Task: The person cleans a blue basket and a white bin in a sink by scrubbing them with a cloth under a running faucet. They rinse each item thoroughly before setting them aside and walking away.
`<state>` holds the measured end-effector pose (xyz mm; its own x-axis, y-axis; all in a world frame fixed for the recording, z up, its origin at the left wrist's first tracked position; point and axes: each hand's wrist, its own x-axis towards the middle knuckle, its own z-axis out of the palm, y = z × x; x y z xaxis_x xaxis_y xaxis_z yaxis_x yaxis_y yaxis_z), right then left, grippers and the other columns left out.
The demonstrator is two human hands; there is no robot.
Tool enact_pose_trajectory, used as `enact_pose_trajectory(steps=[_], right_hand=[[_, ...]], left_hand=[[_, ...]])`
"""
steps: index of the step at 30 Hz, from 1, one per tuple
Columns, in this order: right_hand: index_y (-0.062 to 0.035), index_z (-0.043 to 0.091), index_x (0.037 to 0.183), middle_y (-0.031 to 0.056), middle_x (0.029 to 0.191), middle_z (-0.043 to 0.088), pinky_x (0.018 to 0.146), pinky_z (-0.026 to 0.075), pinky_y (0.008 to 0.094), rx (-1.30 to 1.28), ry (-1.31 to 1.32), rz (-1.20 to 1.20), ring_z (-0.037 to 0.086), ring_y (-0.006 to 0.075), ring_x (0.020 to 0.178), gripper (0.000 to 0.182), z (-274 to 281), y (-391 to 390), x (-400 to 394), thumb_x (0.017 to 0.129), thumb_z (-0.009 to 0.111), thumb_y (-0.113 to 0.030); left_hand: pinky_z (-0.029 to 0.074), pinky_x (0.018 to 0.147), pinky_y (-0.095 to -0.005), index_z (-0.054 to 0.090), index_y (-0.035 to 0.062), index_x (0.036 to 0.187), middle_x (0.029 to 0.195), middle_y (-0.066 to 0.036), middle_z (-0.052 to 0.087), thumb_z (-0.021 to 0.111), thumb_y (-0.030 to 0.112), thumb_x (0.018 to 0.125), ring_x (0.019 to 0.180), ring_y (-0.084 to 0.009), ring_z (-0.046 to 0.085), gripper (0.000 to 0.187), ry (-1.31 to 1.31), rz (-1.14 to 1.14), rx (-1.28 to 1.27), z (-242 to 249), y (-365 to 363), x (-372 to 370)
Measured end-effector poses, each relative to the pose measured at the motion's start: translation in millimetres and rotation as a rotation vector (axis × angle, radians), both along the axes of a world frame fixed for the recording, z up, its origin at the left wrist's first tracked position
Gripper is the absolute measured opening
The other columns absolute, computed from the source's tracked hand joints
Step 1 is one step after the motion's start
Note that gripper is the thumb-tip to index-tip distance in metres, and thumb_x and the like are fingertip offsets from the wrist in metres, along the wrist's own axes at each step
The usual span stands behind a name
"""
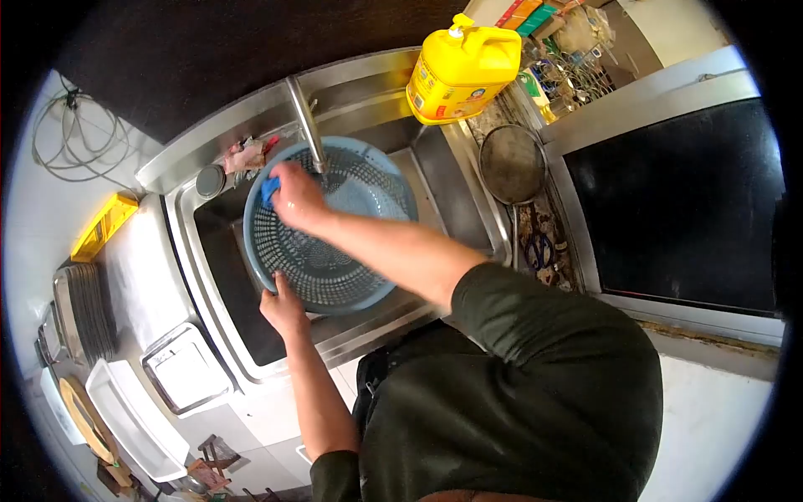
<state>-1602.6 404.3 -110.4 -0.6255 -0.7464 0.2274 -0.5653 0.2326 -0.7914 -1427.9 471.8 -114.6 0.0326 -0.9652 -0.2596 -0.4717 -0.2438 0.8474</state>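
A large blue-grey plastic colander [322,272] sits tilted in the stainless steel sink [468,197], beneath the metal faucet [308,125]. My left hand [285,311] grips the colander's rim at its near left side, thumb over the edge. Inside the far left part of the colander, my right hand [297,197] is closed on a blue cloth [269,191] pressed against the perforated wall. Only part of the cloth shows past my fingers; the rest is hidden. The right hand is slightly blurred.
A yellow jug with a pump [464,71] stands at the sink's back right corner. Right of the sink are a round mesh strainer [513,164] and scissors [539,250]. A metal tray [186,369] and white bin [134,418] lie at the left. A round lid [211,181] rests by the sink's left corner.
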Motion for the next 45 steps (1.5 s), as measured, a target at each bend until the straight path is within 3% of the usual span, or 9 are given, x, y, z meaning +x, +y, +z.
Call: enact_pose_trajectory(steps=[7, 13, 15, 19, 29, 35, 39, 41, 45], right_hand=[[-0.0024, 0.059, 0.106, 0.0205, 0.100, 0.064, 0.083, 0.048, 0.0405, 0.256, -0.435, 0.724, 0.060, 0.0368, 0.095, 0.033, -33.1, 60.5, 68.4, 0.075, 0.059, -0.014], [-0.0054, 0.069, 0.093, 0.0197, 0.099, 0.065, 0.080, 0.050, 0.0434, 1.151, 0.511, 1.200, 0.062, 0.0332, 0.095, 0.026, -0.9, 90.7, -12.5, 0.071, 0.058, -0.014], [-0.0025, 0.069, 0.084, 0.0208, 0.090, 0.066, 0.073, 0.052, 0.0449, 0.703, 0.862, 0.914, 0.064, 0.0350, 0.088, 0.022, -39.3, 107.9, -42.5, 0.069, 0.057, -0.013], [0.0024, 0.067, 0.088, 0.0216, 0.088, 0.065, 0.070, 0.051, 0.0446, 1.098, 0.278, 1.284, 0.064, 0.0336, 0.080, 0.027, -43.7, 106.5, -22.7, 0.070, 0.054, -0.014], [0.0019, 0.063, 0.098, 0.0136, 0.084, 0.064, 0.066, 0.047, 0.0351, 0.313, -1.023, 0.303, 0.059, 0.0199, 0.076, 0.029, -52.9, 51.0, 85.3, 0.072, 0.060, -0.011], [-0.0054, 0.056, 0.087, 0.0031, 0.069, 0.055, 0.039, 0.036, 0.0282, -0.341, -1.087, -0.642, 0.050, 0.0103, 0.051, 0.009, -76.5, -17.3, 11.0, 0.083, 0.058, -0.013], [-0.0034, 0.056, 0.092, 0.0048, 0.076, 0.058, 0.059, 0.046, 0.0319, -0.237, -0.758, -0.677, 0.056, 0.0140, 0.070, 0.012, -92.6, 16.8, -12.4, 0.087, 0.056, -0.015], [-0.0039, 0.057, 0.099, 0.0055, 0.082, 0.060, 0.060, 0.046, 0.0306, -0.232, -1.112, -0.598, 0.056, 0.0146, 0.069, 0.017, -71.3, 23.8, 4.3, 0.088, 0.054, -0.017], [-0.0021, 0.058, 0.107, 0.0141, 0.099, 0.063, 0.079, 0.044, 0.0373, -0.040, -1.036, -0.047, 0.058, 0.0247, 0.089, 0.032, -72.2, 28.8, 60.5, 0.083, 0.056, -0.023]], left_hand=[[0.049, 0.066, -0.0351, 0.062, -0.0122, 0.094, 0.086, -0.015, 0.066, 0.049, 0.041, 0.094, 0.074, -0.0232, 0.059, 0.055, 0.460, 0.389, 0.100, -2.4, -20.0, 11.3], [0.045, 0.066, -0.0364, 0.062, -0.0106, 0.085, 0.077, -0.015, 0.064, 0.048, 0.042, 0.094, 0.068, -0.0207, 0.056, 0.055, 0.067, 0.238, 0.007, 0.8, -13.2, 31.5], [0.044, 0.065, -0.0362, 0.061, -0.0105, 0.085, 0.075, -0.015, 0.064, 0.048, 0.041, 0.094, 0.066, -0.0203, 0.055, 0.055, -0.007, 0.161, -0.008, 5.2, -8.7, 30.3], [0.044, 0.066, -0.0342, 0.062, -0.0107, 0.087, 0.075, -0.013, 0.064, 0.048, 0.039, 0.095, 0.067, -0.0184, 0.054, 0.052, 0.222, 0.267, 0.028, -7.5, -2.0, 19.0], [0.046, 0.063, -0.0393, 0.064, -0.0110, 0.085, 0.076, -0.020, 0.066, 0.048, 0.044, 0.092, 0.066, -0.0238, 0.059, 0.058, 0.034, 0.097, 0.097, -39.0, 19.6, 22.7], [0.046, 0.066, -0.0373, 0.062, -0.0095, 0.095, 0.077, -0.019, 0.065, 0.053, 0.028, 0.090, 0.068, -0.0226, 0.058, 0.039, 0.000, 0.062, 0.075, -22.9, 32.5, 42.9], [0.045, 0.064, -0.0377, 0.062, -0.0073, 0.091, 0.073, -0.018, 0.063, 0.054, 0.028, 0.090, 0.065, -0.0229, 0.057, 0.036, 0.019, 0.009, 0.040, -22.3, 34.0, 42.6], [0.045, 0.062, -0.0409, 0.060, -0.0056, 0.082, 0.069, -0.022, 0.061, 0.054, 0.030, 0.090, 0.063, -0.0306, 0.059, 0.037, -0.184, -0.175, -0.040, -20.4, 27.3, 31.2], [0.044, 0.063, -0.0492, 0.061, -0.0052, 0.080, 0.075, -0.028, 0.061, 0.050, 0.037, 0.091, 0.072, -0.0446, 0.059, 0.045, -0.282, -0.197, -0.072, -14.6, 12.0, 4.7]])
